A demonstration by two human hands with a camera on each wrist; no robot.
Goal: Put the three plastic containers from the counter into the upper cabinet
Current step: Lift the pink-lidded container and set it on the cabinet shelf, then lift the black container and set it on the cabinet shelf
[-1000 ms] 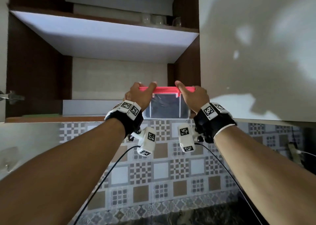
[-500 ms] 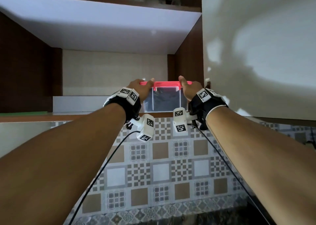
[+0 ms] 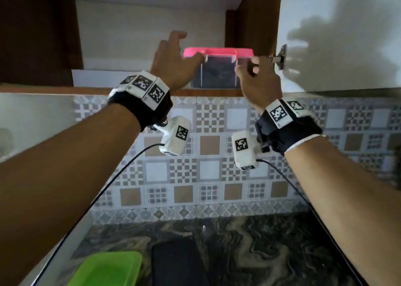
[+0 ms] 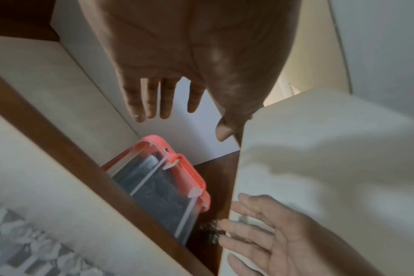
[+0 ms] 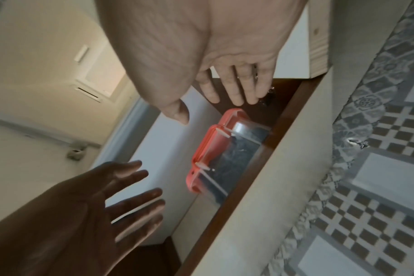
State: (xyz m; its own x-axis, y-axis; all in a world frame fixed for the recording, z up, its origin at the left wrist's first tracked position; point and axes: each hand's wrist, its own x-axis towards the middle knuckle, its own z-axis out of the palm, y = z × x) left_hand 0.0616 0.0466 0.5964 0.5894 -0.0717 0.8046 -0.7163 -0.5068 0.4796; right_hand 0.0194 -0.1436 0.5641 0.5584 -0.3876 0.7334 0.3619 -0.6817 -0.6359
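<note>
A clear plastic container with a pink lid (image 3: 217,68) (image 4: 161,184) (image 5: 225,151) stands on the lower shelf (image 3: 130,90) of the upper cabinet, near its right wall. My left hand (image 3: 173,55) (image 4: 177,112) is just left of it, fingers spread and straight, holding nothing. At the container's right side, my right hand (image 3: 253,72) (image 5: 208,106) hovers with relaxed fingers, apart from the lid in the wrist views. A green-lidded container (image 3: 106,268) sits on the counter below, at the bottom left.
The open white cabinet door (image 3: 338,36) hangs at the right, its hinge (image 3: 280,57) close to my right hand. A dark flat object (image 3: 178,261) lies on the marbled counter (image 3: 260,242) beside the green lid. Patterned tiles (image 3: 208,146) cover the wall.
Both hands gripped the pink-lidded container a second ago; now they have let go and pulled back with fingers open. The container stays on the shelf. The view has tilted down to show the counter.
</note>
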